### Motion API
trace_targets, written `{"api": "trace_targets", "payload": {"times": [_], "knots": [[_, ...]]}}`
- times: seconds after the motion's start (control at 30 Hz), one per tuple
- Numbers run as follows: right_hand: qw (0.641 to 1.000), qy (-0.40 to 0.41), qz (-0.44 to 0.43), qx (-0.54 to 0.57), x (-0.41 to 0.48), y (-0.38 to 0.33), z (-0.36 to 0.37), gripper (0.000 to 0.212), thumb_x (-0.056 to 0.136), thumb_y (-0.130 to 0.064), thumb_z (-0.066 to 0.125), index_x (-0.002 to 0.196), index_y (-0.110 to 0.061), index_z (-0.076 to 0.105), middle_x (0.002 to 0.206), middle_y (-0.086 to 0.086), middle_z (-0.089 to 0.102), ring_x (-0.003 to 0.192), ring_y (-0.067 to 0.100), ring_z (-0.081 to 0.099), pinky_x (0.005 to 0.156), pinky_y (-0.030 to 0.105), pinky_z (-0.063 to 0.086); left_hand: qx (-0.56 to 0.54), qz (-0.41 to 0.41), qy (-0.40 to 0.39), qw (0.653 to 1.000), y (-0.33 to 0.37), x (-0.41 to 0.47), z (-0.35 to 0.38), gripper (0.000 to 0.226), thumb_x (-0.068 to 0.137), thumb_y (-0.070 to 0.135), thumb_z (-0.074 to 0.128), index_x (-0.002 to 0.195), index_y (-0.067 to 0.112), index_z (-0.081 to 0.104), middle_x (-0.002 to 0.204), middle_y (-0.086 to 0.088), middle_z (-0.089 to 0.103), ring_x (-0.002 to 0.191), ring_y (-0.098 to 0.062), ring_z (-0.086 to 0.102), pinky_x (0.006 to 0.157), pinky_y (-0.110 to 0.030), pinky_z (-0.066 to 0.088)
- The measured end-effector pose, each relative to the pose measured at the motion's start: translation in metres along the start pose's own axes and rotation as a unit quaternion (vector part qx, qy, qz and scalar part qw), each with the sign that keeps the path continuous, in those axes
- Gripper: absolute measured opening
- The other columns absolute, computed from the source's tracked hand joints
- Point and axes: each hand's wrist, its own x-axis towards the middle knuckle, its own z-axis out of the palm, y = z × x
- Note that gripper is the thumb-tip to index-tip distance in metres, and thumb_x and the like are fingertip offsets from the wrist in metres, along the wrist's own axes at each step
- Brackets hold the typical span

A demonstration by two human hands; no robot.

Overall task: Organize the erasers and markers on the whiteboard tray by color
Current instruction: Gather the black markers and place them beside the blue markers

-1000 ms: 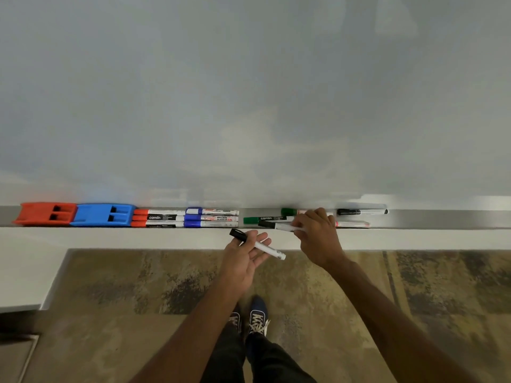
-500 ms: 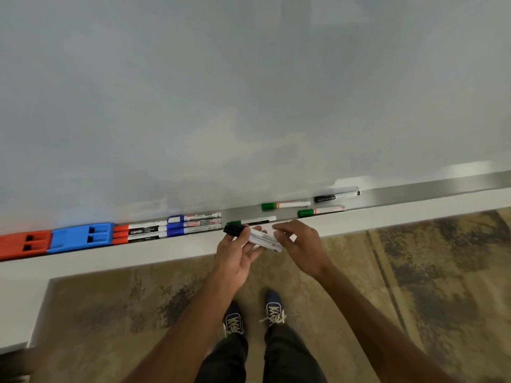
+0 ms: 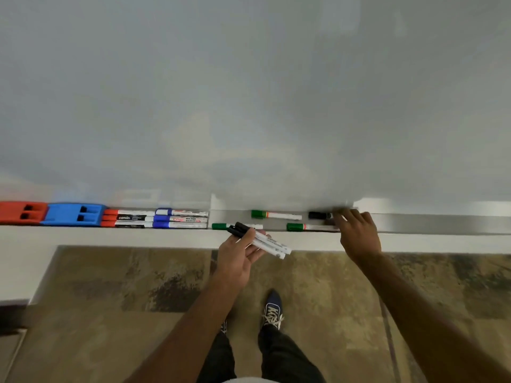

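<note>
The whiteboard tray looks sorted at its left end. There's a red eraser with a blue eraser touching it, then three red markers, then three blue markers right beside those. Further right, three green markers lie loose and apart from each other, two near the front edge and one at the back. A lone black marker sits at the back, just right of that back green one.

The left hand is out in front of the tray, gripping two black markers with the caps pointing left. The right hand is over the tray with its fingertips at the lone black marker's barrel. It's too blurry there to say whether it's pinching or only touching.
</note>
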Motion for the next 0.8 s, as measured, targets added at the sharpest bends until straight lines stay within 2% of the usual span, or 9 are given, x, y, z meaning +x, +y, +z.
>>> {"api": "trace_targets", "payload": {"times": [0.2,0.4,0.47,0.53,0.63,0.7,0.8], "knots": [[0.999,-0.002,-0.035,-0.04,0.008,0.009,0.005,0.045,0.048,0.012,0.075,0.09,-0.001,0.069,0.093,0.018,0.065,0.087,0.038,0.061,0.071,0.045,0.047,-0.024,0.012,0.015,1.0,-0.016,0.001,0.007,0.029,0.093,0.004,0.059,0.121,-0.005,0.057,0.118,-0.026,0.067,0.102,-0.035,0.069,0.086,-0.046,0.058],[0.998,0.058,0.019,-0.017,-0.006,0.007,-0.001,0.032,0.066,0.008,0.064,0.096,-0.004,0.065,0.095,0.015,0.065,0.09,0.036,0.058,0.075,0.045,0.04,-0.04,0.026,0.001,0.999,-0.022,0.0,0.014,0.027,0.096,0.005,0.054,0.121,-0.004,0.053,0.118,-0.027,0.065,0.102,-0.035,0.069,0.093,-0.049,0.054],[0.995,0.088,0.021,0.046,-0.015,-0.005,-0.006,0.026,0.074,0.004,0.066,0.098,-0.008,0.066,0.093,0.01,0.066,0.089,0.033,0.058,0.079,0.043,0.038,-0.041,0.025,-0.005,0.999,-0.025,-0.004,0.018,0.024,0.097,0.005,0.052,0.12,-0.002,0.052,0.116,-0.025,0.067,0.104,-0.035,0.068,0.089,-0.048,0.056],[0.981,0.095,0.019,0.17,-0.021,-0.029,-0.012,0.023,0.081,-0.002,0.069,0.101,-0.011,0.068,0.094,0.006,0.066,0.088,0.028,0.057,0.077,0.039,0.038,-0.041,0.022,-0.005,0.999,-0.029,-0.006,0.022,0.021,0.098,0.004,0.051,0.118,-0.002,0.052,0.115,-0.025,0.068,0.106,-0.037,0.068,0.086,-0.049,0.058],[0.942,0.058,-0.024,0.33,-0.024,-0.065,-0.025,0.022,0.088,-0.004,0.066,0.108,-0.011,0.071,0.095,0.006,0.064,0.087,0.022,0.054,0.072,0.034,0.042,-0.036,0.029,-0.006,0.999,-0.033,-0.009,0.027,0.019,0.097,0.003,0.053,0.114,-0.005,0.054,0.108,-0.026,0.07,0.099,-0.039,0.069,0.081,-0.047,0.059],[0.914,0.027,-0.042,0.403,-0.021,-0.083,-0.031,0.023,0.089,-0.005,0.064,0.11,-0.013,0.071,0.097,0.004,0.065,0.087,0.019,0.056,0.074,0.032,0.045,-0.038,0.037,-0.011,0.999,-0.033,-0.009,0.028,0.019,0.096,0.003,0.053,0.113,-0.005,0.055,0.097,-0.022,0.073,0.088,-0.033,0.072,0.075,-0.043,0.062],[0.876,-0.008,-0.004,0.482,-0.016,-0.102,-0.037,0.018,0.088,-0.01,0.065,0.102,-0.02,0.069,0.095,-0.006,0.067,0.087,0.014,0.06,0.076,0.031,0.048,-0.056,0.041,-0.008,0.998,-0.032,-0.008,0.022,0.023,0.097,0.003,0.053,0.119,-0.002,0.055,0.098,-0.02,0.073,0.088,-0.031,0.073,0.071,-0.04,0.061]]}}
